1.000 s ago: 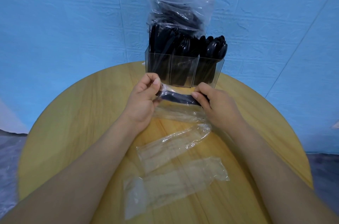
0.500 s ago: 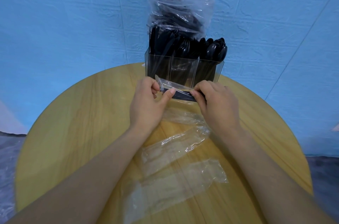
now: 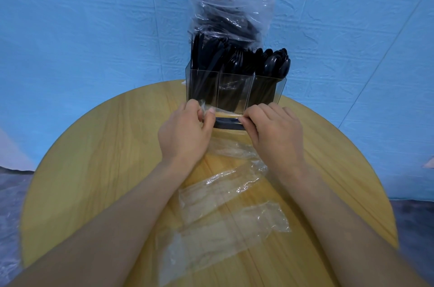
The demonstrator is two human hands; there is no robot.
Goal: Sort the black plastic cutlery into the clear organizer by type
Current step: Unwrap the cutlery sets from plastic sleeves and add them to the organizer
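Near edge: two empty clear wrappers lie flat on the round wooden table, one behind the other, between the forearms.
Third wrapper: another crumpled clear sleeve sits just beyond them, tucked between the wrists.
Left hand: the left hand has its fingers curled, thumb and fingertips pinching the clear end of a wrapped cutlery piece.
Right hand: the right hand is curled too, fingertips pinching the other end of that same piece.
Wrapped piece: black plastic inside a clear sleeve, held level between both hands, just above the table and right in front of the organizer; which type it is, cannot tell.
Organizer: the clear organizer stands at the far side of the table with three compartments — knives on the left, forks in the middle, spoons on the right.
Far back: a clear bag of more black cutlery rises behind the organizer, against the blue wall.
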